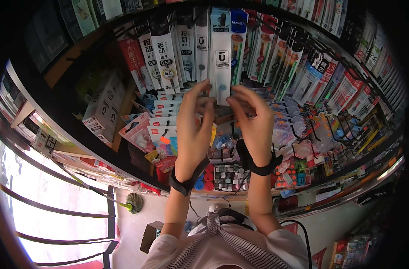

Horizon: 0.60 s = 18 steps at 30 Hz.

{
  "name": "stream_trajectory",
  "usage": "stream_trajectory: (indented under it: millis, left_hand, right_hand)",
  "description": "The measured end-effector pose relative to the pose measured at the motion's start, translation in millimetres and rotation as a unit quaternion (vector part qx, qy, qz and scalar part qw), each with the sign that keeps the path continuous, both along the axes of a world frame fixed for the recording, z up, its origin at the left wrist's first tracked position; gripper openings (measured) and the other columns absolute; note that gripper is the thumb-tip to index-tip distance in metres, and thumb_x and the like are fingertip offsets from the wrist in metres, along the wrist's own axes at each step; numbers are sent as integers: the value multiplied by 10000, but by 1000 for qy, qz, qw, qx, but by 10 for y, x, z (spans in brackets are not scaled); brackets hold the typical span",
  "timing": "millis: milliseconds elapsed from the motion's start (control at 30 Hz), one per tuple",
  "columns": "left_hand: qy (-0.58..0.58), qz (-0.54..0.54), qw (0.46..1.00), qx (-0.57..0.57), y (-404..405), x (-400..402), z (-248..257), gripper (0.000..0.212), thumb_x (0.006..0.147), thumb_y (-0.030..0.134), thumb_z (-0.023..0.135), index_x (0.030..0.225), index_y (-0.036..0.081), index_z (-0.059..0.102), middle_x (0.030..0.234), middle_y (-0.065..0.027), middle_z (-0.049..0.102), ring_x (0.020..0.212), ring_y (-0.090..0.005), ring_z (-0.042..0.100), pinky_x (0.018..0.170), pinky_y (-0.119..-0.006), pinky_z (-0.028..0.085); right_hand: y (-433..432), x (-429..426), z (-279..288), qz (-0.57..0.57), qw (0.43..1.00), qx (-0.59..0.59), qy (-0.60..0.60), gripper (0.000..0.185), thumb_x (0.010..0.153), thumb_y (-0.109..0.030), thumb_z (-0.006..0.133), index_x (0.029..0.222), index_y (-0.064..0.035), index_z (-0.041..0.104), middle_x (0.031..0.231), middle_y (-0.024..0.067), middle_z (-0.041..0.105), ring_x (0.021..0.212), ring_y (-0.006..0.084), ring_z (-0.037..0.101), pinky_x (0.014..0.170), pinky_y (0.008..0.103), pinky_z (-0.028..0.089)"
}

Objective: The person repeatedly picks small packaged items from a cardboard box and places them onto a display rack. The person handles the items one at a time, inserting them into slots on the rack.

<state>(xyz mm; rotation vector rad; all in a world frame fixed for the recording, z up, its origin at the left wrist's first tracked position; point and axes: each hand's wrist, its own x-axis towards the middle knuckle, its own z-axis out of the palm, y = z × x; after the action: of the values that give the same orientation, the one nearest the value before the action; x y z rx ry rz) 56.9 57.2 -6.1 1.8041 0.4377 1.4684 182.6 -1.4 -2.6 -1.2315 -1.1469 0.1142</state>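
A slim white pen-refill pack (pixel 222 67) hangs upright from a display rack in front of me, and its lower end sits between my hands. My left hand (pixel 194 126) is at the pack's left side with thumb and fingers apart, holding nothing. At the lower right edge of the pack are the thumb and fingertips of my right hand (pixel 256 117); whether they grip it or only touch it I cannot tell. Dark bands circle both wrists. More white refill packs (pixel 165 64) hang to the left, and a blue-topped pen pack (pixel 238 47) hangs just right.
Carded small goods (pixel 162 134) hang below on hooks. A tray of small bottles (pixel 231 176) stands at the lower shelf edge. White M&G boxes (pixel 105 104) lie on the left shelf. More red-and-white packs (pixel 347 87) hang right. A mop head (pixel 135 202) is near the floor.
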Motion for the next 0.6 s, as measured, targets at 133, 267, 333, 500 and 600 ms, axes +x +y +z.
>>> stream_trajectory:
  millis: [133,267,333,500,600]
  left_hand:
    - [-10,63,997,49,23,39,-127,394,924,-76,515,1303,33,529,1227,-137,551,916,-172,627,730,-252,521]
    - [-17,134,988,76,-28,85,-155,335,880,-101,548,1179,36,612,1124,-119,555,910,-206,614,766,-293,507]
    - [10,214,970,115,-123,-44,-157,303,861,-109,569,1120,35,636,1064,-109,558,886,-203,604,760,-299,495]
    - [-8,323,942,89,-598,-327,-509,227,807,-107,622,975,38,669,891,-98,553,760,-243,573,681,-323,479]
    - [9,358,927,116,-769,-560,-1091,260,731,-88,652,948,55,669,811,-84,519,709,-248,539,628,-342,452]
  right_hand:
    - [15,33,-86,-19,999,35,-34,254,890,-20,683,1143,-16,659,954,104,725,814,150,712,652,258,537]
    - [-85,76,-96,-71,995,55,-41,223,866,3,699,1086,-14,672,920,113,719,774,171,708,655,270,530]
    - [-152,46,-66,-85,992,81,-55,211,844,30,711,1049,-4,676,893,103,710,743,157,685,663,264,518]
    - [-457,-92,-70,-76,985,123,-96,183,790,106,722,947,26,670,831,107,686,725,181,661,654,271,513]
    - [-575,-402,-101,130,978,161,-34,128,792,94,710,878,16,657,821,152,690,715,223,679,610,300,544]
